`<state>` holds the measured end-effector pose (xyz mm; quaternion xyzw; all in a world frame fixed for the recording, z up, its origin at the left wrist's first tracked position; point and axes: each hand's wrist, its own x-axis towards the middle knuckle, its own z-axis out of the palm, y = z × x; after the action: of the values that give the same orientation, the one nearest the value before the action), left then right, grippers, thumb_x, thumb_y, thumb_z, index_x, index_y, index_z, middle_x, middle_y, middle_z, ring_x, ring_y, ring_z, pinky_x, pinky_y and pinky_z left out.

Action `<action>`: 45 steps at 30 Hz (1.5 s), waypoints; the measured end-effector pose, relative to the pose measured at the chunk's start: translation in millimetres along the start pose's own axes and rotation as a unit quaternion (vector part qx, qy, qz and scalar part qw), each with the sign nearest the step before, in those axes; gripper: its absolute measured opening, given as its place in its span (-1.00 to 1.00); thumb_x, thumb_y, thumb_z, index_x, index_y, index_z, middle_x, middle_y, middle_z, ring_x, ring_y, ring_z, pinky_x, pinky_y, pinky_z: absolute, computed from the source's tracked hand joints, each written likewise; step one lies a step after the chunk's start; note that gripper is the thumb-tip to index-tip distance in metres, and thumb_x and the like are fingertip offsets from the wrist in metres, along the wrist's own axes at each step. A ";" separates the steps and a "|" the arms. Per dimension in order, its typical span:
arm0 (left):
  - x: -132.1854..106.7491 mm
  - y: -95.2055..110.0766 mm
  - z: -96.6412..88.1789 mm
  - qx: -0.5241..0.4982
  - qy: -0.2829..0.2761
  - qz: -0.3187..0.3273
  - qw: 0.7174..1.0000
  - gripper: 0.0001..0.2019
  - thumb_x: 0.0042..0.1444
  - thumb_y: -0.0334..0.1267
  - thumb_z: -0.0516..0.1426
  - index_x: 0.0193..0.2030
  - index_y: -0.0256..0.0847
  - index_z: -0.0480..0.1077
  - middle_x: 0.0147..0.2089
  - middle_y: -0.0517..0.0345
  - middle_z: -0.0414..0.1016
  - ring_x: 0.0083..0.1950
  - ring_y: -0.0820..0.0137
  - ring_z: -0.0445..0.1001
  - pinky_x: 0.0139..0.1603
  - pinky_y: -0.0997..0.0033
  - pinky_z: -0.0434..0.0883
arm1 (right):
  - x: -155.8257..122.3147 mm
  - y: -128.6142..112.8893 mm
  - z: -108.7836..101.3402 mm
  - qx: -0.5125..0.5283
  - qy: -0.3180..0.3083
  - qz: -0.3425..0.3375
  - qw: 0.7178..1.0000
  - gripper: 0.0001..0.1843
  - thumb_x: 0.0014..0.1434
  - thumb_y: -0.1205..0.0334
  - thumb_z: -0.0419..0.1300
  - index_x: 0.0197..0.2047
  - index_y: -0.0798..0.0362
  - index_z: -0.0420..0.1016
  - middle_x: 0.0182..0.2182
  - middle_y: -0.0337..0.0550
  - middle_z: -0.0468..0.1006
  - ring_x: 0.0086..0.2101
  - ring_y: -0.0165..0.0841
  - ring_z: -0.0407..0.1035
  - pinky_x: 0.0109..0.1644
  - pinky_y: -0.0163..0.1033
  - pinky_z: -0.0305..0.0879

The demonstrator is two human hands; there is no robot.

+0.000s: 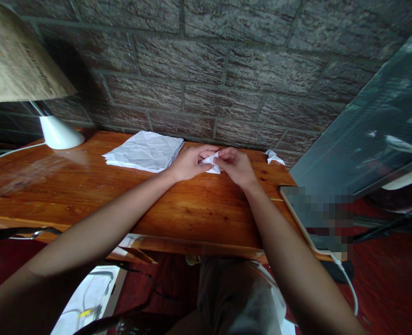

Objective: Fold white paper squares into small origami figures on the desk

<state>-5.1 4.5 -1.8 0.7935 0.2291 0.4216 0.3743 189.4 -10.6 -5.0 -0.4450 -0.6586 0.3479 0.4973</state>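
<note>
A small piece of folded white paper [213, 168] is pinched between my two hands, just above or against the wooden tabletop. My left hand [191, 163] grips its left side, thumb in front and fingers behind. On the opposite side my right hand [238, 166] has thumb and fingertips closed on the paper. Left of my hands lies a stack of creased white paper sheets [145, 151]. A separate folded paper piece [274, 157] rests near the back right edge of the table.
The wooden table [199, 209] stands against a brick wall [192, 60]. A lamp with a white base [61, 134] is at the far left. At the right edge lies a tablet-like device [291, 197] with a white cable [348, 279]. A glassy panel [359, 116] rises on the right.
</note>
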 end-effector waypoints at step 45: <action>3.8 -2.8 6.3 0.000 0.066 -0.040 0.997 -0.67 0.01 -0.24 0.31 -0.06 -0.26 0.60 -0.08 0.04 0.69 -0.11 0.23 0.65 0.01 0.18 0.55 | -2.6 -12.2 -0.4 0.089 0.039 0.027 0.995 -0.61 -0.18 -0.06 0.52 -0.37 0.01 0.60 -0.34 -0.18 0.68 -0.35 -0.32 0.51 -0.24 -0.19 0.45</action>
<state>2.1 6.3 -4.4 0.7540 0.2848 0.4582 0.3748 187.1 -17.5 5.2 -0.4294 -0.5928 0.4011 0.5507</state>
